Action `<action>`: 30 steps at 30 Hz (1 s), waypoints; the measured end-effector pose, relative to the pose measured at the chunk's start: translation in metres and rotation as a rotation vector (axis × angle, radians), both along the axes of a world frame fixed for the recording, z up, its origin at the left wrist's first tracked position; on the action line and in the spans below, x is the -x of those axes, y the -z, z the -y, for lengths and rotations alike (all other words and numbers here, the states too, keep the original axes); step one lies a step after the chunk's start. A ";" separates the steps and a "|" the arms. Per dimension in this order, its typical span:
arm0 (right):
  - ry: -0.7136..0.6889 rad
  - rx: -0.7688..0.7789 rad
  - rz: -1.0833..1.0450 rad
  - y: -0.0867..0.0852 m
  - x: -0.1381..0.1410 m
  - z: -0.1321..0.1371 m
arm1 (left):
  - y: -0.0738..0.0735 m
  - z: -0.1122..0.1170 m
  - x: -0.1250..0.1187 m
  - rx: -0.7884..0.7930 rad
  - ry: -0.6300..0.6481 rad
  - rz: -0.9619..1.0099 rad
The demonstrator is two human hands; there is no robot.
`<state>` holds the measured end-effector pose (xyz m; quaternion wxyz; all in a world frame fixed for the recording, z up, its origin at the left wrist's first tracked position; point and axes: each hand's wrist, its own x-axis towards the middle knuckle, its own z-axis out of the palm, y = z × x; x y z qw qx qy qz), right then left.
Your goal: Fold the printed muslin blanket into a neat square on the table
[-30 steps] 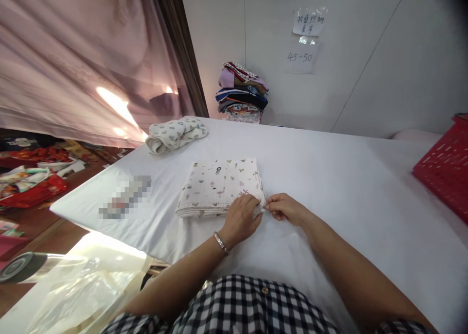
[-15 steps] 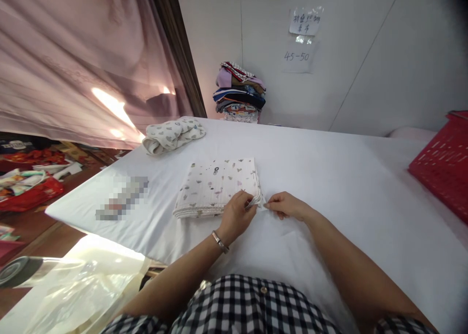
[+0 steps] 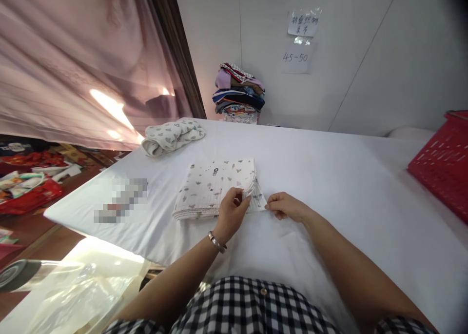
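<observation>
A folded white cloth with small printed figures (image 3: 214, 185) lies on the white table (image 3: 329, 178) in front of me. My left hand (image 3: 231, 211), with a bracelet at the wrist, pinches the upper layers at the cloth's near right corner and lifts them a little. My right hand (image 3: 284, 206) pinches the lowest layer of that same corner against the table.
A rolled patterned cloth (image 3: 171, 135) lies at the table's far left. A stack of folded clothes (image 3: 238, 94) stands against the wall. A red plastic basket (image 3: 442, 163) sits at the right edge. Clear plastic wrap (image 3: 80, 280) hangs at lower left. Pink curtain on the left.
My left hand has shifted from lying on the corner to pinching and raising its upper layers, so the corner fans open. My right hand keeps its pinch in place.
</observation>
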<state>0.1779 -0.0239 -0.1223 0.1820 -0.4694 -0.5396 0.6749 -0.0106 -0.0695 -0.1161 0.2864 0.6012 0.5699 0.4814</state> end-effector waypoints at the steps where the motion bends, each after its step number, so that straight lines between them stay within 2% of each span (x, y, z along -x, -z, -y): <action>1: 0.001 0.003 -0.019 -0.001 0.000 0.001 | 0.000 0.001 0.000 -0.031 0.006 -0.048; 5: -0.010 0.025 -0.103 -0.004 0.002 0.003 | 0.003 0.005 -0.004 -0.186 0.111 -0.357; 8: -0.032 0.020 -0.130 -0.003 0.003 0.003 | 0.005 0.006 -0.007 -0.228 0.173 -0.506; 14: -0.055 0.011 -0.139 -0.002 0.004 0.005 | 0.003 0.006 -0.005 -0.268 0.142 -0.504; 25: -0.014 0.026 -0.187 -0.006 0.006 0.007 | 0.003 0.013 -0.008 -0.311 0.172 -0.620; 30: -0.062 0.045 -0.238 -0.011 0.004 0.009 | 0.005 0.010 -0.006 -0.302 0.142 -0.647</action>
